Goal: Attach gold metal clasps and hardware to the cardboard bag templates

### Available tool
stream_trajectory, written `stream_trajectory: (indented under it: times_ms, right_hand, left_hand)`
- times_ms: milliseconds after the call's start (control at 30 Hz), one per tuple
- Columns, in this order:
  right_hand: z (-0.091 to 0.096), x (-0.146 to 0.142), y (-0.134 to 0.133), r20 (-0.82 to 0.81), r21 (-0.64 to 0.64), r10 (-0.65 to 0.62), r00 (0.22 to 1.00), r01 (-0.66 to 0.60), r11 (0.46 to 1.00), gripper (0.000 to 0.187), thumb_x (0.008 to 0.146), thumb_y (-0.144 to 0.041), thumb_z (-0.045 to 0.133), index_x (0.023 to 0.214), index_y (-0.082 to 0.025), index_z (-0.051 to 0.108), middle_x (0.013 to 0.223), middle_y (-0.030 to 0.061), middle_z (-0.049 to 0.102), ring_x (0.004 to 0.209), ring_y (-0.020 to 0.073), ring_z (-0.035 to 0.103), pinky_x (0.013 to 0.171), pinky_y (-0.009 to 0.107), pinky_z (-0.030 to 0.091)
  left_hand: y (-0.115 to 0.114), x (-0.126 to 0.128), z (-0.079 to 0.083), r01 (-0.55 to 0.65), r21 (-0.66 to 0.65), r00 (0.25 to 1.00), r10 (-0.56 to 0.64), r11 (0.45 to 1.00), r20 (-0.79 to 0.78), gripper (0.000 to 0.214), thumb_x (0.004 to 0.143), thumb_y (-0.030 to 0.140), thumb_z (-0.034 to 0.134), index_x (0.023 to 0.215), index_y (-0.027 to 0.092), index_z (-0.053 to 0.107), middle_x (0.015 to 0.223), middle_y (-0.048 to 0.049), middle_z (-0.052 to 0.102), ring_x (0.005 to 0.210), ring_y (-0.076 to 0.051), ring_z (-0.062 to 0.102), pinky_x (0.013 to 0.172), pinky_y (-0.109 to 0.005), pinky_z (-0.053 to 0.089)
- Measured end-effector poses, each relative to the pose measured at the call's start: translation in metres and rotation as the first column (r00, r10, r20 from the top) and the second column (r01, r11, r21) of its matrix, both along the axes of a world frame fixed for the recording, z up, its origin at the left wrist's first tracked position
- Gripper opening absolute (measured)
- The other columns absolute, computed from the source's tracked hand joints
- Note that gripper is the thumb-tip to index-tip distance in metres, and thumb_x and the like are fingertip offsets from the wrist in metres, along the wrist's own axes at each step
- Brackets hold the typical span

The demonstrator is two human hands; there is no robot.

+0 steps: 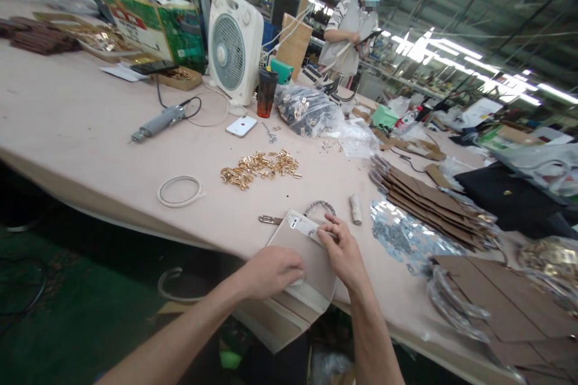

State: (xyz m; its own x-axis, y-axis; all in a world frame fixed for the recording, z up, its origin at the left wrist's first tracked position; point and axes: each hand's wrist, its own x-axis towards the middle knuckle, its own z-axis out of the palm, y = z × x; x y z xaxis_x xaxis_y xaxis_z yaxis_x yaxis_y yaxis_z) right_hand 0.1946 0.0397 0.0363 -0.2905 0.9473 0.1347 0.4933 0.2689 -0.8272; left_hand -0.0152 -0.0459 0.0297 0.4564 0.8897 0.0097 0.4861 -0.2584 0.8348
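My left hand (pixel 273 271) is closed on the left side of a beige bag-like piece (pixel 311 261) that overhangs the front edge of the table (pixel 81 126). My right hand (pixel 343 249) pinches the piece's top edge beside a small white tag (pixel 301 224). A metal ring (pixel 320 207) and a flat metal clasp (pixel 270 219) lie just beyond the piece. A heap of small gold fittings (pixel 261 167) is further back.
A white loop (pixel 179 190), a grey power tool (pixel 158 123), a white phone (pixel 241 126), a dark cup (pixel 266 92) and a fan (pixel 235 45) sit on the left. Stacked brown card pieces (pixel 428 198) and silver parts (pixel 401 234) lie on the right. A person (pixel 354 30) stands at the far side.
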Motion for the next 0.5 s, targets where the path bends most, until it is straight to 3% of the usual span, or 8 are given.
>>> stream_trajectory:
  times_ms: [500]
  right_hand:
    - [-0.025, -0.009, 0.002, 0.024, 0.118, -0.049, 0.999, 0.046, 0.992, 0.023, 0.097, -0.04, 0.063, 0.09, -0.022, 0.075, 0.134, 0.0143, 0.065, 0.128, 0.0296, 0.059, 0.113, 0.053, 0.043]
  left_hand:
    - [-0.001, 0.0, 0.001, -0.022, 0.008, 0.999, 0.022, 1.0, 0.034, 0.02, 0.099, 0.027, 0.056, 0.094, 0.021, 0.075, 0.095, -0.0016, 0.077, 0.09, -0.018, 0.069, 0.081, -0.026, 0.045]
